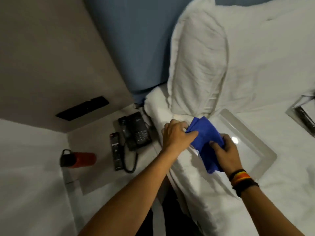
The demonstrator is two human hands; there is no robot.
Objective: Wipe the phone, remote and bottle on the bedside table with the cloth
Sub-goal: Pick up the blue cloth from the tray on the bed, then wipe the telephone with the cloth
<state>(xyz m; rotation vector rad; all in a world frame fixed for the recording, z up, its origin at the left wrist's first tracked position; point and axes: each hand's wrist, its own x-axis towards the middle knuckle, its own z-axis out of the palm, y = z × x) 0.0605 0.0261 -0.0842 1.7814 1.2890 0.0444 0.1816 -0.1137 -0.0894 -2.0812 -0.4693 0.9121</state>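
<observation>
2 hands on blue cloth (203, 142) at bed edge.
Left hand (177, 136) pinches its 10 o'clock corner, right hand (225, 151) grips 4 o'clock; desk phone (136, 132) untouched.

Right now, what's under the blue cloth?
The cloth, held by the left hand and right hand, hangs over the white bed beside a tray. Anything directly beneath is hidden.

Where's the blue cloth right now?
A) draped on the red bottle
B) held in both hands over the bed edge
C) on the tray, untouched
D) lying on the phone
B: the blue cloth is gripped by the left hand and right hand above the white bedding, away from the bedside table.
</observation>
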